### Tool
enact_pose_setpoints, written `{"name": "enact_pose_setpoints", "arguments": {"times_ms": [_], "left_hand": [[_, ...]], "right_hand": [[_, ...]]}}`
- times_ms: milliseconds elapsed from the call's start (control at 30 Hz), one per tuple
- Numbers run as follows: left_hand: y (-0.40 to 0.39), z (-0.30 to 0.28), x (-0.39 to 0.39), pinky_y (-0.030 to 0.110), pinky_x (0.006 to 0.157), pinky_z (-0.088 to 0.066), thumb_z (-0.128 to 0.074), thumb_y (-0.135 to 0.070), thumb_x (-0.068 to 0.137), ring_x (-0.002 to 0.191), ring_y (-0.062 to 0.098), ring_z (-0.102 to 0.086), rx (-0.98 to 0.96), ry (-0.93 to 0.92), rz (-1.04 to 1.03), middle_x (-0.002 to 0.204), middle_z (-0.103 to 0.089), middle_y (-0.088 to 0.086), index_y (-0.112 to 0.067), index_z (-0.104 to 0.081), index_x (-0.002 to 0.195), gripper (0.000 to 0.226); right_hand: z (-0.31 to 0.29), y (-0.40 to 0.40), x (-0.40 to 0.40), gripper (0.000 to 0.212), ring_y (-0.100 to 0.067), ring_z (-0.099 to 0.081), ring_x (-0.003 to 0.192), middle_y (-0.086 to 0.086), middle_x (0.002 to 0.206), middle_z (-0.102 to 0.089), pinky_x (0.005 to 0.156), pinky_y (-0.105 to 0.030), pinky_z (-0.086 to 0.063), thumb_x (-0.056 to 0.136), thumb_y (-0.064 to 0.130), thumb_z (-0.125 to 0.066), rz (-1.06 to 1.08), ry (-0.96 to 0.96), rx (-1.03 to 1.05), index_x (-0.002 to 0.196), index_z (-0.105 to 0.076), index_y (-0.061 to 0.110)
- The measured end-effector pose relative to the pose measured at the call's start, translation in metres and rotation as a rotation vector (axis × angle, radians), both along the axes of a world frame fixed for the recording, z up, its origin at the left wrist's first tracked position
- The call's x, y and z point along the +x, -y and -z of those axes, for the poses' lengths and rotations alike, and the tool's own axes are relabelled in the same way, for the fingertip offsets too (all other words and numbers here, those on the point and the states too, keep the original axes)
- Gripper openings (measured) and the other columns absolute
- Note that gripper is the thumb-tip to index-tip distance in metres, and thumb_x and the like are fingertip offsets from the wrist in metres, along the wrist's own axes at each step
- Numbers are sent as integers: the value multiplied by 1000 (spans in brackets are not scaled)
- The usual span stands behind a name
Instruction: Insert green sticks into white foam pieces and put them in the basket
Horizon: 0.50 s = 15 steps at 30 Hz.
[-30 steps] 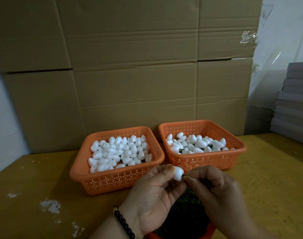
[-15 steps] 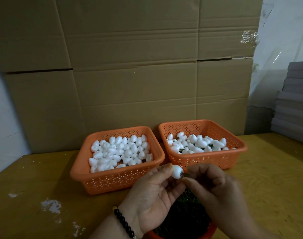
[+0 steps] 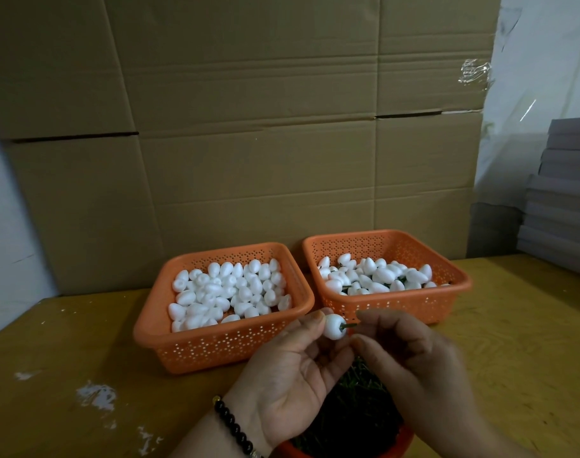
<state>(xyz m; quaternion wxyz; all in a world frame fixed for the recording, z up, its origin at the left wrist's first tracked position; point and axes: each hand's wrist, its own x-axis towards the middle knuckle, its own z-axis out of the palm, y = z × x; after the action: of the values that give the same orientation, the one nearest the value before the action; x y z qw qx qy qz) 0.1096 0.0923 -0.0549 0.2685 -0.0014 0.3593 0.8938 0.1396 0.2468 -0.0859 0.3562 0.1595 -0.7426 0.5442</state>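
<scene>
My left hand (image 3: 290,368) pinches a white foam piece (image 3: 335,326) between thumb and fingertips, just in front of the two orange baskets. A short green stick (image 3: 350,324) juts from the foam's right side, and my right hand (image 3: 411,355) pinches its outer end. The left basket (image 3: 216,345) is full of plain foam pieces (image 3: 231,294). The right basket (image 3: 397,307) holds foam pieces with green sticks (image 3: 374,276) in them. Below my hands stands an orange container of loose green sticks (image 3: 354,411), partly hidden by both hands.
A yellow wooden table (image 3: 67,342) carries everything, with white scuff marks (image 3: 95,396) at the front left. A wall of cardboard boxes (image 3: 242,127) rises right behind the baskets. Grey stacked sheets (image 3: 563,200) stand at the far right.
Both hands rose slightly toward the baskets. The right hand's fingers drew back from the foam, so a short length of green stick now shows between them.
</scene>
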Motion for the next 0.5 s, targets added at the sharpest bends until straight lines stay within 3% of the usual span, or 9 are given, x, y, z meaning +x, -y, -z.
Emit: {"name": "enact_pose_setpoints", "arguments": {"times_ms": [200, 500], "left_hand": [[-1, -1, 1, 31, 60, -58, -70, -8, 70, 74, 22, -71, -24, -31, 7, 90, -72, 16, -3, -72, 89, 20], [-2, -1, 3, 30, 58, -58, -69, -6, 72, 74, 22, -71, -44, -34, -3, 91, -71, 17, -2, -67, 102, 31]], "right_hand": [[-2, 0, -1, 18, 1, -69, 77, 18, 85, -73, 65, -12, -53, 76, 26, -71, 96, -66, 86, 94, -72, 27], [-2, -2, -1, 11, -1, -69, 73, 15, 80, -72, 60, -22, -56, 76, 21, -71, 124, -98, 136, 87, -74, 21]]}}
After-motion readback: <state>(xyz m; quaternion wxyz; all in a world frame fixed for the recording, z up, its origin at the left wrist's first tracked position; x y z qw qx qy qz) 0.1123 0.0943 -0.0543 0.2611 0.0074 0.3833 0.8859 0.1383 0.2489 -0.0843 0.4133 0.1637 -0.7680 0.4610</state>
